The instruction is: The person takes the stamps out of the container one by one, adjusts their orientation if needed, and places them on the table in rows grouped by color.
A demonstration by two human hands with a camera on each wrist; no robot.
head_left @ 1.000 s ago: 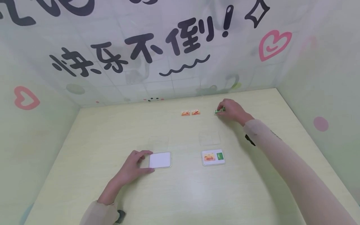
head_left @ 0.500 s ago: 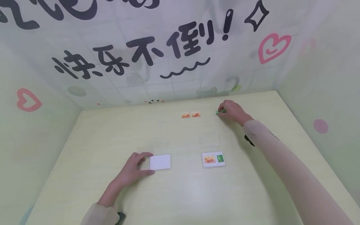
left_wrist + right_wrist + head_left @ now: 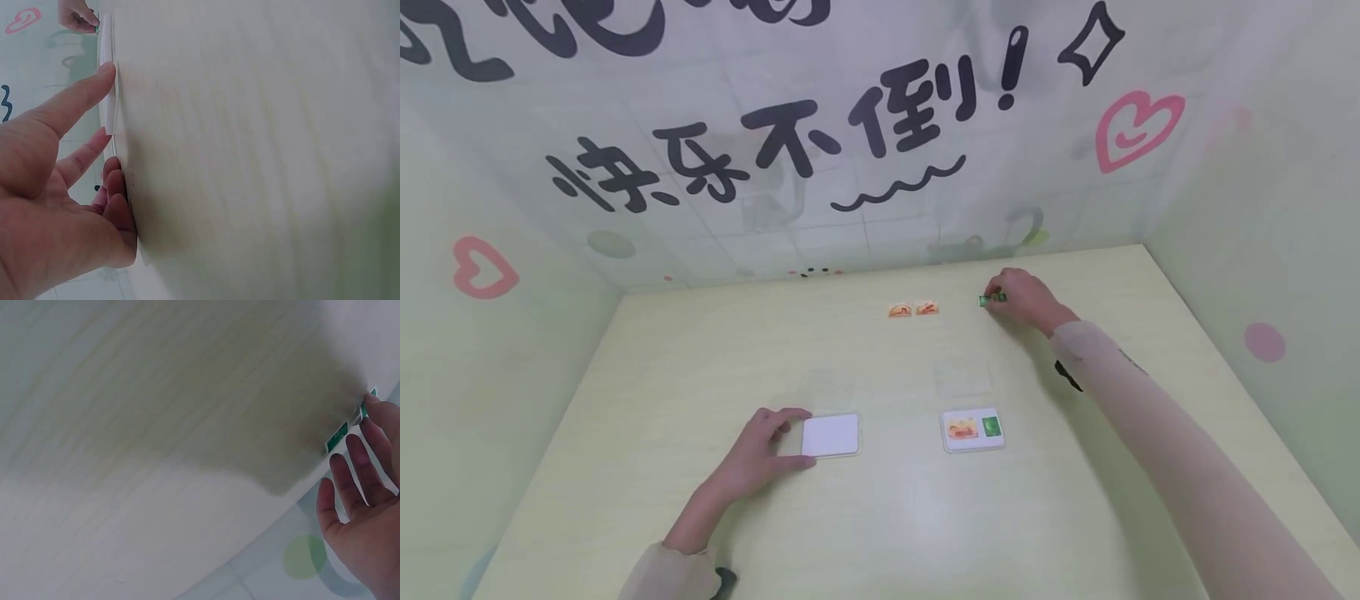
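My left hand (image 3: 748,462) holds a white card (image 3: 831,435) in a clear, rounded case by its left end, thumb at the near edge and index finger at the far edge. In the left wrist view the white card (image 3: 107,106) shows edge-on, low over the table. Far back on the right, my right hand (image 3: 1028,298) pinches a small green stamp (image 3: 982,301) between thumb and finger. A second green stamp (image 3: 337,438) lies under the other fingers in the right wrist view. Left of that hand lie two orange stamps (image 3: 913,309), side by side.
A second cased card (image 3: 973,445) lies right of the white one, bearing an orange stamp (image 3: 962,428) and a green stamp (image 3: 992,427). Faint clear squares (image 3: 962,379) lie behind both cards. Printed walls close off the pale table (image 3: 910,533) at back and sides.
The head view has shifted slightly. Both hands keep their places, the left on the white card and the right at the green stamps.
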